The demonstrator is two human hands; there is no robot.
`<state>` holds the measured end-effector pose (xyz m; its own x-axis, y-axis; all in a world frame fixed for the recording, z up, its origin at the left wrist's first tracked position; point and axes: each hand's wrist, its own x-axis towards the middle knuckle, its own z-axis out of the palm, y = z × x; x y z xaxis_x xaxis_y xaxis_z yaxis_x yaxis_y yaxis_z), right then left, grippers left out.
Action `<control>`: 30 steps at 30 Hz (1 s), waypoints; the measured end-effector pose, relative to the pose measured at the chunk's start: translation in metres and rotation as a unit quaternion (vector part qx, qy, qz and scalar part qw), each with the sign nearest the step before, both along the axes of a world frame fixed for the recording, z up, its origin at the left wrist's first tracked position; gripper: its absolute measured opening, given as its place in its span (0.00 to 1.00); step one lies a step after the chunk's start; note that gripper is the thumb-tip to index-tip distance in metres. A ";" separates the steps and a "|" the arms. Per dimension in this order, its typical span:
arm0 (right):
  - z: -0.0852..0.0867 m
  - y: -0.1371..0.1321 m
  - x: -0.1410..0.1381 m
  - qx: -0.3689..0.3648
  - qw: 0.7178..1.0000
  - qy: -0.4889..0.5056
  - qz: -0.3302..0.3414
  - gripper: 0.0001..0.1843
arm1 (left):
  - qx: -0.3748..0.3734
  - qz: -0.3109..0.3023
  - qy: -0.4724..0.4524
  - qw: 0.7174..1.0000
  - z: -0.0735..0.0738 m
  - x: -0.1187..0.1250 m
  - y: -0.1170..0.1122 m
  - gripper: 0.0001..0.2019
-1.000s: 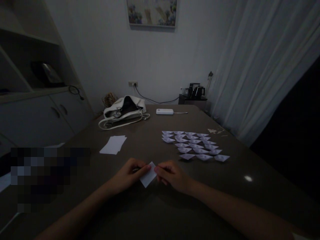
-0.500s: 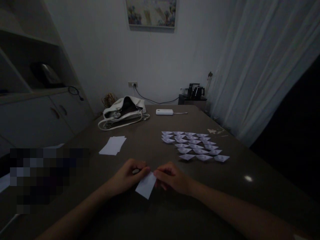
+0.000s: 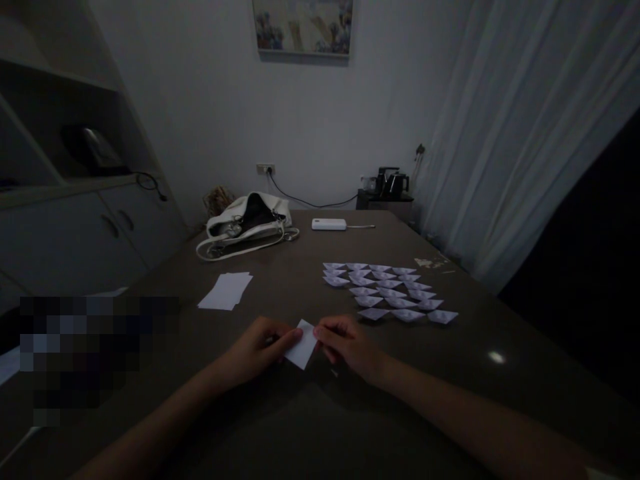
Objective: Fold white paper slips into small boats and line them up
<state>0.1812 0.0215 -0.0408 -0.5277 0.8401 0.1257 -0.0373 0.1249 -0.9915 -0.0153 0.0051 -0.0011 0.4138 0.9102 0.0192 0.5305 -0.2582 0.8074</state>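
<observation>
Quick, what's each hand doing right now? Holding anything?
Left hand: closed, pinching the left edge of the small white paper.
Right hand: closed, pinching the right edge of the same paper.

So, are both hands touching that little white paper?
Touching. The head view shows the left hand and the right hand each pinching an opposite edge of the white paper, fingertips overlapping it.

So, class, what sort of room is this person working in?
Probably a home dining or living room: a framed picture on the wall, a white handbag on the table and long curtains.
</observation>
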 end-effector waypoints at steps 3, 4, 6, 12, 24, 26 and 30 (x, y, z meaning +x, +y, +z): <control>0.000 -0.001 -0.001 -0.005 1.000 0.006 -0.004 0.19 | 0.006 0.000 -0.003 1.000 0.002 0.001 0.000 0.24; 0.000 -0.001 -0.002 -0.008 1.000 0.013 -0.007 0.20 | -0.001 -0.003 -0.005 1.000 0.003 0.001 0.001 0.24; 0.001 -0.003 -0.002 -0.012 1.000 0.018 -0.011 0.21 | -0.013 -0.004 -0.013 1.000 0.003 0.002 0.001 0.25; 0.002 -0.005 -0.003 -0.009 1.000 -0.013 0.023 0.16 | -0.010 0.008 -0.044 0.999 0.003 0.001 0.003 0.25; 0.001 0.001 -0.003 0.001 0.999 -0.004 -0.051 0.15 | -0.001 -0.001 -0.052 0.999 0.000 0.002 0.005 0.22; 0.000 0.001 -0.003 -0.006 0.999 0.004 -0.050 0.15 | -0.010 -0.004 -0.052 0.999 0.002 0.002 0.004 0.22; 0.002 0.001 -0.004 -0.046 0.997 0.031 -0.048 0.17 | -0.034 -0.007 -0.080 0.996 0.004 0.002 0.003 0.23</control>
